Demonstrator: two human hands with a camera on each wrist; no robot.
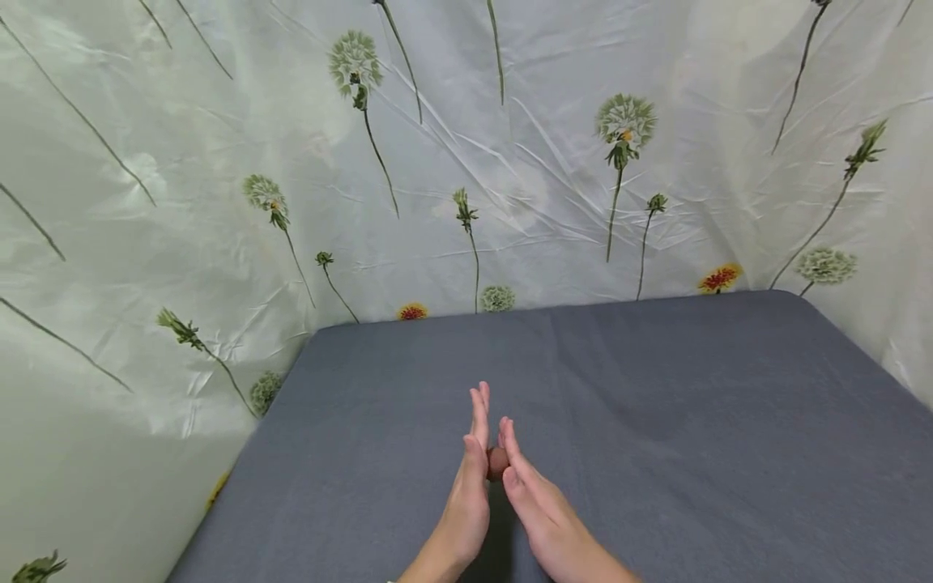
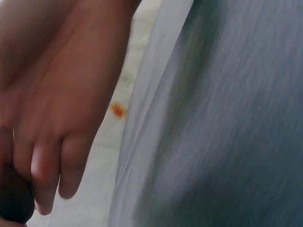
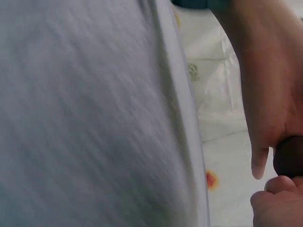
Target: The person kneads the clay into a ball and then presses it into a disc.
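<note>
Between my two palms sits a small, smooth brown ball [image 1: 498,464], just ahead of the wrists in the head view. My left hand [image 1: 468,494] presses it from the left, fingers straight and pointing forward. From the other side my right hand [image 1: 541,506] lies against it with extended fingers, tilted inward. Both thumbs face up. The ball [image 2: 15,196] looks dark at the lower left of the left wrist view, partly cut off by the frame. In the right wrist view, the same dark ball [image 3: 289,157] shows at the right edge, against a palm.
A grey cloth-covered surface [image 1: 692,421] spreads beneath the hands. Behind it and along the left hangs a pale, wrinkled sheet [image 1: 437,162] printed with dandelions and orange flowers. A dark band [image 3: 201,4] crosses a wrist in the right wrist view.
</note>
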